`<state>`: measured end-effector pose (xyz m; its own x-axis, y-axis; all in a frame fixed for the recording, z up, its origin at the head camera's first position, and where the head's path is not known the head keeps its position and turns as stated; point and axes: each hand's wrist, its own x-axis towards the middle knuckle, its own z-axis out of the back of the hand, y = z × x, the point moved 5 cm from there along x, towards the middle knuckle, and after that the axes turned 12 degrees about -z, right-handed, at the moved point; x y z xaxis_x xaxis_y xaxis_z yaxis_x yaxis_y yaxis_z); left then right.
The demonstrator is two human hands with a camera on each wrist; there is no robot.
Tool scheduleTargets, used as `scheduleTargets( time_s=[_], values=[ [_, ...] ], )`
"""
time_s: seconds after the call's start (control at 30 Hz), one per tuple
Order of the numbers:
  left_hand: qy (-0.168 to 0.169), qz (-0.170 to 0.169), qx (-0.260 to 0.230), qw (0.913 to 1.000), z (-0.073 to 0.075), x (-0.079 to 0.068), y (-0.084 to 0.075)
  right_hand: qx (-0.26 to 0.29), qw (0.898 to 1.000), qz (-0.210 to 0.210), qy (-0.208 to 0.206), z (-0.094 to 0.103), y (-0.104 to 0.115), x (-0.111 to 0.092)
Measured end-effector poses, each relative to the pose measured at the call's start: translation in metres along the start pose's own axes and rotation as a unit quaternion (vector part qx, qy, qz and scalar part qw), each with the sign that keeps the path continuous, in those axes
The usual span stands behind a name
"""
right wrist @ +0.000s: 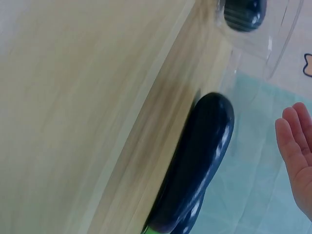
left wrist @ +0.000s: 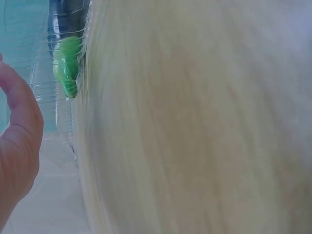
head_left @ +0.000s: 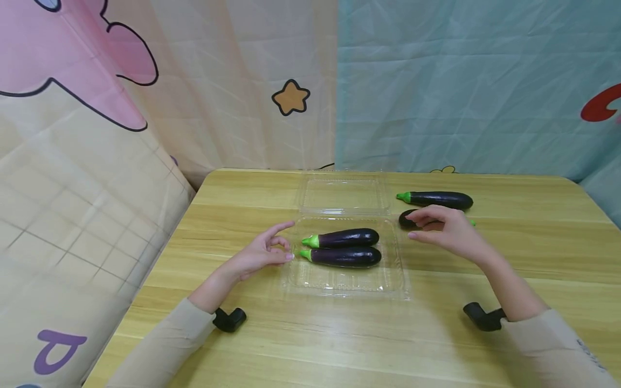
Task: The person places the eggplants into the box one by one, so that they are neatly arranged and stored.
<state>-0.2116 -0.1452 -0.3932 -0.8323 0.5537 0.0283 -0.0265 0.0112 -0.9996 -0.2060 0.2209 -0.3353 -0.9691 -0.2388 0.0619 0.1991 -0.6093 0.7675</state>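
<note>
A clear plastic clamshell container point(head_left: 339, 283) lies on the table with its lid point(head_left: 344, 195) folded back. Inside its base, two eggplants point(head_left: 346, 237) lie side by side, green stems to the left. My left hand point(head_left: 262, 252) is at the container's left edge, thumb and index fingertip right at the rim and the other fingers loosely bent. To the right of the container, my right hand point(head_left: 448, 230) hovers with nothing in its grasp, fingers gently curved. It partly hides an eggplant point(right wrist: 192, 163) lying below it in the head view. Another eggplant point(head_left: 441, 200) rests just behind that one.
The wooden table point(head_left: 252, 345) carries everything here. Printed curtains point(head_left: 233, 97) hang along its back and left side. A black curved piece point(head_left: 230, 319) sits by the left cuff and a similar black piece point(head_left: 484, 317) by the right.
</note>
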Motion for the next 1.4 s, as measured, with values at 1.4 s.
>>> scheduleTargets(
  time_s=[1.4],
  values=[
    [0.002, -0.002, 0.002, 1.0000, 0.000, -0.001, 0.000, -0.014, 0.993, -0.114, -0.025, 0.061, -0.072, -0.001]
  ],
)
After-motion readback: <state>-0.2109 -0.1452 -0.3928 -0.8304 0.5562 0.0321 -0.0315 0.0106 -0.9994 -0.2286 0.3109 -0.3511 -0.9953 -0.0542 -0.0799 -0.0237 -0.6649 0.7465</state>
